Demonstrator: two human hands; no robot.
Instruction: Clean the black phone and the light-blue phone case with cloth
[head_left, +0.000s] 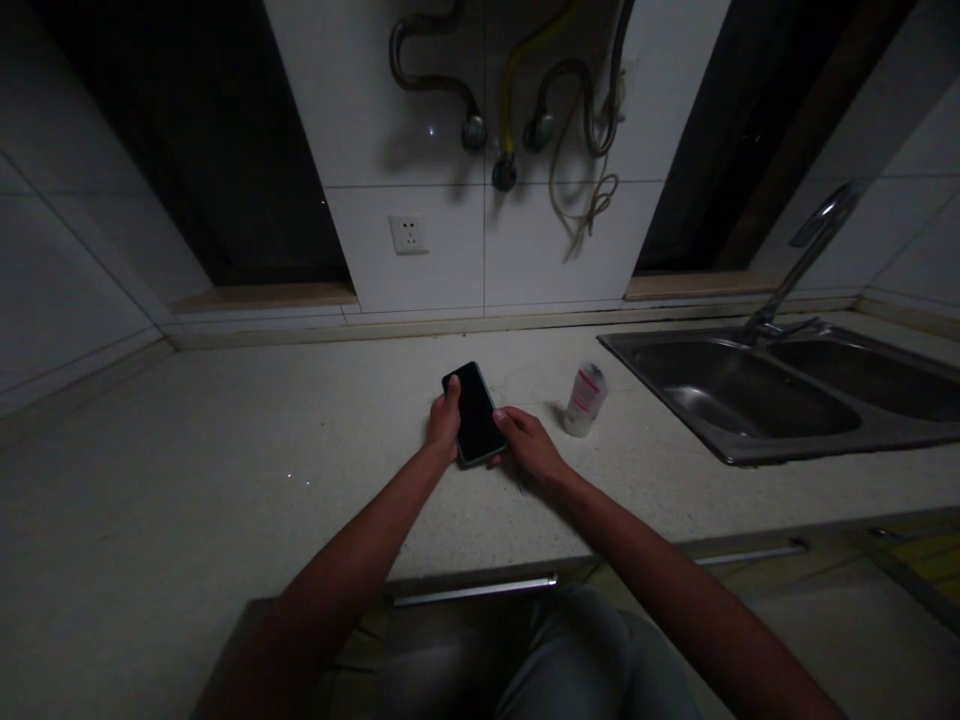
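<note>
A black smartphone [474,413] with a dark screen is tilted slightly on the speckled stone countertop [225,470]. My left hand [444,425] grips its left long edge, fingers curled around the side. My right hand [529,445] holds the lower right edge, with its fingertips on the phone's rim. A white can with a red label [585,400] lies tilted to the right of my right hand, not touching it.
A double stainless steel sink [731,390] with a curved tap [806,260] is set in the counter at the right. Above, a tiled wall carries a power socket [409,235] and several hanging hoses [510,90]. Drawer handles run below the counter's front edge.
</note>
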